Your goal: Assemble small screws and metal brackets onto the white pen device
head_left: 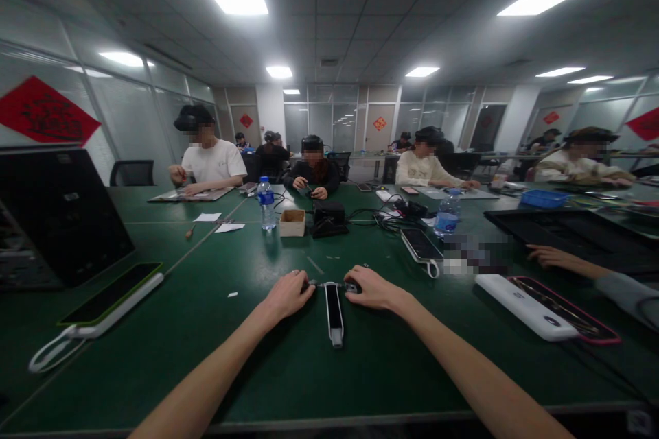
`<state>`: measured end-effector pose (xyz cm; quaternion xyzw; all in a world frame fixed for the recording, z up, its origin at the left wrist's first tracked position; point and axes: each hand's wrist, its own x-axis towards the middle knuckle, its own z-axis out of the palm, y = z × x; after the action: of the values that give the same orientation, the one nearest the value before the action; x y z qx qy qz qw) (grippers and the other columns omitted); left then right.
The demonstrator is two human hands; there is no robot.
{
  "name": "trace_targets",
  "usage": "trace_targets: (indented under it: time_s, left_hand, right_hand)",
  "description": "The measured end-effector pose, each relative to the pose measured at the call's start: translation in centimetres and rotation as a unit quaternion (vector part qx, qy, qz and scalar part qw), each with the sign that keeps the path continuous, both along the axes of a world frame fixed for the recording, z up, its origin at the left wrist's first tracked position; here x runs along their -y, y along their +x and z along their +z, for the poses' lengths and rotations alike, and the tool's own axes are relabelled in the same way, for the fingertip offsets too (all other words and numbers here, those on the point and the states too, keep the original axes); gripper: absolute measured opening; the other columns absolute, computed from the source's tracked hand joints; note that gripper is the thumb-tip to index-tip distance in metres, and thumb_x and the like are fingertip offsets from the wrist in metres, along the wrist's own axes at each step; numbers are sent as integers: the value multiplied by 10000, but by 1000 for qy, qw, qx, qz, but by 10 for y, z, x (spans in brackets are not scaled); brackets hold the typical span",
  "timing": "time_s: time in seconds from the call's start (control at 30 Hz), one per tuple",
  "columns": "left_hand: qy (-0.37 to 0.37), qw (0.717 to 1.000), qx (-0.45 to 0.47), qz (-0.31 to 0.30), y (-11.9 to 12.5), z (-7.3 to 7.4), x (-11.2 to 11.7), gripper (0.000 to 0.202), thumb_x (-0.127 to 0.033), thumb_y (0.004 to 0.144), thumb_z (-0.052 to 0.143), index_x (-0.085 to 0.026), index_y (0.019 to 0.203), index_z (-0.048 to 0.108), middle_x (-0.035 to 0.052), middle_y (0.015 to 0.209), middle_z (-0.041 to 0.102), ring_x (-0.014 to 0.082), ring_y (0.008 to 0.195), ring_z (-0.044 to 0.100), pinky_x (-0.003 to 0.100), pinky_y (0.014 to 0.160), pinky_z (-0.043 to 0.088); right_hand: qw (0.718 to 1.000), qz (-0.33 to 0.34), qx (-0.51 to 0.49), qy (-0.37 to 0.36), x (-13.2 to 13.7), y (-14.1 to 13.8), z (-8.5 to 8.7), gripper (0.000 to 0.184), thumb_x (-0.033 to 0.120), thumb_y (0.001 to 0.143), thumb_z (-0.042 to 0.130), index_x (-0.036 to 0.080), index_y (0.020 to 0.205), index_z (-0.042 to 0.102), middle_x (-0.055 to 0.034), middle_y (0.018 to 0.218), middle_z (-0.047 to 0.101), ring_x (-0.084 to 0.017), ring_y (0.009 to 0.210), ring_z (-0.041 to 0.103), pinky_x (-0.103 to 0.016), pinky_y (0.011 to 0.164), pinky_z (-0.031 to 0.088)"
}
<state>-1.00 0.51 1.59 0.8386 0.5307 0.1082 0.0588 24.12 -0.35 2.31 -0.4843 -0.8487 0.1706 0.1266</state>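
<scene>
While left grip (pixel 288 293) and right grip (pixel 373 288) meet at the device's (pixel 333 309) 12 o'clock end | left pinches narrow on a thin tool (pixel 320 284) | right curls over a dark part, hold unclear | device flat on table (pixel 257 370), centre | phone (pixel 421 245) at 1 o'clock, power bank (pixel 525 305) at 3 o'clock

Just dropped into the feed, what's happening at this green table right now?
A person works at a green table. Their left hand and right hand meet at the far end of a slim black-and-white device lying flat between them. What the fingers pinch there is too small to tell. A phone lies to the left, and a white power bank lies to the right near a co-worker's hand. Other people sit across the table.
</scene>
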Motion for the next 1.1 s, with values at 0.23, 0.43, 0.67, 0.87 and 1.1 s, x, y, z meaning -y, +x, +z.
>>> trace_targets:
  time_s: [0.23, 0.43, 0.67, 0.87, 1.1]
  left_hand:
    - [7, 1000, -15, -24, 4, 1, 6, 328, -437, 908, 407, -223, 1081, 585, 86, 987, 621, 222, 854, 608, 311, 737, 454]
    - [2, 999, -30, -21, 4, 1, 8, 369, -464, 902, 408, -232, 1103, 612, 88, 1004, 613, 229, 868, 611, 318, 749, 462]
    - [-9, 999, -31, -21, 4, 3, 10, 378, -454, 897, 416, -241, 1150, 598, 99, 1019, 619, 243, 882, 616, 342, 767, 471]
    - [-12, 999, -31, -20, 5, 4, 11, 379, -460, 897, 413, -240, 1132, 612, 94, 1006, 621, 235, 881, 615, 333, 779, 470]
    - [-4, 999, -37, -27, 6, 4, 12, 367, -465, 897, 417, -225, 1071, 634, 99, 969, 634, 241, 875, 615, 333, 769, 471]
  right_hand:
    - [999, 12, -17, 24, 1, -5, -2, 372, 387, 802, 579, 153, 1089, 624, -92, 1074, 582, -202, 945, 559, -318, 846, 455]
    - [1000, 16, -25, 12, 1, -4, -4, 385, 390, 805, 576, 172, 1120, 615, -85, 1117, 559, -203, 982, 548, -329, 864, 455]
    - [1000, 0, -25, 14, -2, -3, -5, 372, 387, 787, 588, 160, 1082, 615, -84, 1080, 566, -204, 961, 545, -323, 830, 458]
    - [999, -2, -25, 24, -4, -2, -8, 390, 418, 787, 588, 157, 1075, 616, -78, 1078, 564, -195, 941, 547, -325, 844, 451]
    - [999, 9, -36, 28, -2, -6, -7, 357, 361, 784, 593, 155, 1074, 627, -86, 1071, 565, -195, 949, 553, -318, 854, 453]
